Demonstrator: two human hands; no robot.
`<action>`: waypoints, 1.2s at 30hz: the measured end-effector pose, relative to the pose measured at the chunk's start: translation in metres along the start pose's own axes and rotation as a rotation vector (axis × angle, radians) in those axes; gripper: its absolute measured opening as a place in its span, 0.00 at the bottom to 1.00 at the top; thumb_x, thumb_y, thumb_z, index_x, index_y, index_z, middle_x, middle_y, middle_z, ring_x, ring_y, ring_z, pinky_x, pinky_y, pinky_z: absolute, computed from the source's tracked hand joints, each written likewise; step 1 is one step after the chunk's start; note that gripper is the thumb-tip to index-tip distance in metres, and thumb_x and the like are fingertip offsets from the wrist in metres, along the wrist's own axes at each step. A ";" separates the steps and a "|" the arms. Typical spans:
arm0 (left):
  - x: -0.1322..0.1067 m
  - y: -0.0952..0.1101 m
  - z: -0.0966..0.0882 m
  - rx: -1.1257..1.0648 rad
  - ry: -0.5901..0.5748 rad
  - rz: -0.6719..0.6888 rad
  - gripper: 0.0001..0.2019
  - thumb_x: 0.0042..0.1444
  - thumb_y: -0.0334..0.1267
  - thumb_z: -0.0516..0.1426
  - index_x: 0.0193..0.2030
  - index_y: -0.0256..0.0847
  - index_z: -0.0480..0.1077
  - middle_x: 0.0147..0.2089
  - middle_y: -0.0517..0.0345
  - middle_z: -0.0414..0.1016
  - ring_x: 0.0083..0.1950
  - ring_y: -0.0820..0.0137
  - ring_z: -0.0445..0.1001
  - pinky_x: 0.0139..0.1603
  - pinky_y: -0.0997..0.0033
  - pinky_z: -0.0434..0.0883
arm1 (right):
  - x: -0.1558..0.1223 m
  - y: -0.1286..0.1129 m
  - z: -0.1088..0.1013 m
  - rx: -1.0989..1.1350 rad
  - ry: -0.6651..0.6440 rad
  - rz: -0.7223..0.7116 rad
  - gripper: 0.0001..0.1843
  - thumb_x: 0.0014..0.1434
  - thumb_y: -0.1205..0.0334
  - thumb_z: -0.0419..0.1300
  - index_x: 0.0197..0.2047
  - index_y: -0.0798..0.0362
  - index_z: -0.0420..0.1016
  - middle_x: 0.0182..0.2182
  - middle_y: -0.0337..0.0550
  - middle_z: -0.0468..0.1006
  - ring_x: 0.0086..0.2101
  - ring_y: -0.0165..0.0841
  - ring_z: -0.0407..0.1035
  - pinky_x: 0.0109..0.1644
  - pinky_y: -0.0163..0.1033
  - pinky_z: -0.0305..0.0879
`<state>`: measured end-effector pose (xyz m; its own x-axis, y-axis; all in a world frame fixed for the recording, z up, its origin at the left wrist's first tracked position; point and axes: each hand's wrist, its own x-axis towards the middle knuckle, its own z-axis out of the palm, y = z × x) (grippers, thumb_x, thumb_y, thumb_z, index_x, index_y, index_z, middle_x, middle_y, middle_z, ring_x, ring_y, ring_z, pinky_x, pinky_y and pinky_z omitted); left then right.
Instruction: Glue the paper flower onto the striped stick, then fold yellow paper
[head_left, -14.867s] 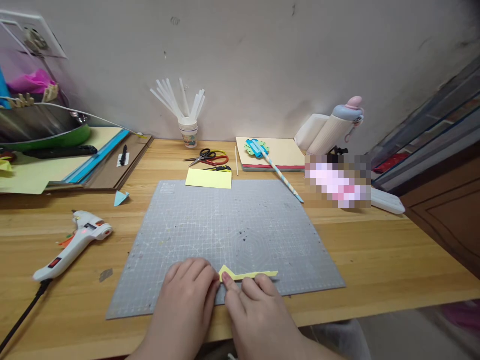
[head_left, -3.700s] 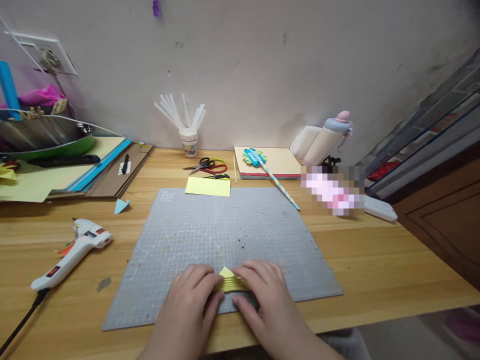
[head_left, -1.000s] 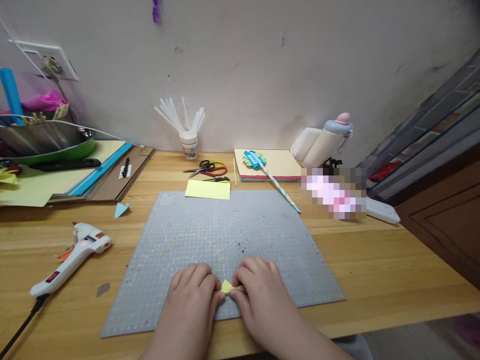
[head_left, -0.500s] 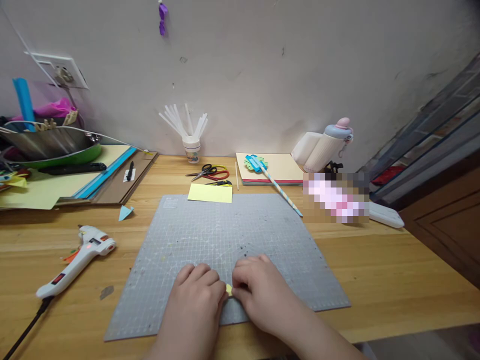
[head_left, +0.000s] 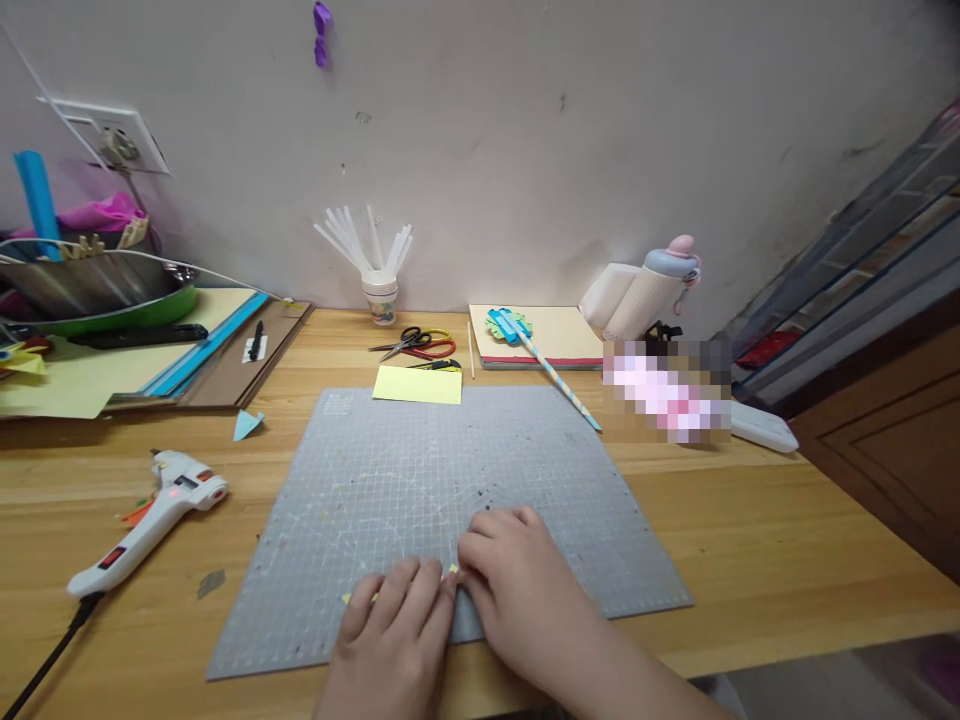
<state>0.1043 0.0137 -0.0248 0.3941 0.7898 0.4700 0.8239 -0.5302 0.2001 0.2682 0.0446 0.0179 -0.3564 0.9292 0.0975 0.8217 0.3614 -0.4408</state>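
Near the front edge of the grey cutting mat, both hands are close together over a narrow piece of yellow paper. Only small bits of it show, between the hands and at the left of the left fingers. My left hand is closed, its fingers together and pressing the paper to the mat. My right hand pinches the paper's right part between thumb and curled fingers. Most of the paper is hidden under the hands. A yellow paper rectangle lies at the mat's back edge.
A white glue gun lies left of the mat, beside a blue paper scrap. Behind the mat are scissors, a cup of white sticks and a striped stick with a paper flower. A bottle leans at right.
My left hand has shifted down and flattened, and yellow paper now shows at its left. Less paper shows between the hands. The right hand stays nearly in place; the view shifts slightly.
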 end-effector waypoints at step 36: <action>0.009 -0.005 -0.013 0.064 -0.219 -0.001 0.14 0.56 0.29 0.53 0.46 0.50 0.70 0.41 0.61 0.72 0.45 0.67 0.67 0.49 0.64 0.56 | -0.064 0.011 -0.004 -0.240 0.461 0.022 0.24 0.57 0.69 0.47 0.57 0.54 0.61 0.53 0.53 0.69 0.51 0.44 0.63 0.54 0.57 0.46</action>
<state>0.0980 0.0196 -0.0103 0.4669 0.8419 0.2705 0.8455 -0.5146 0.1425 0.3017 -0.0104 0.0110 -0.1494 0.8547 0.4972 0.9248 0.2987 -0.2356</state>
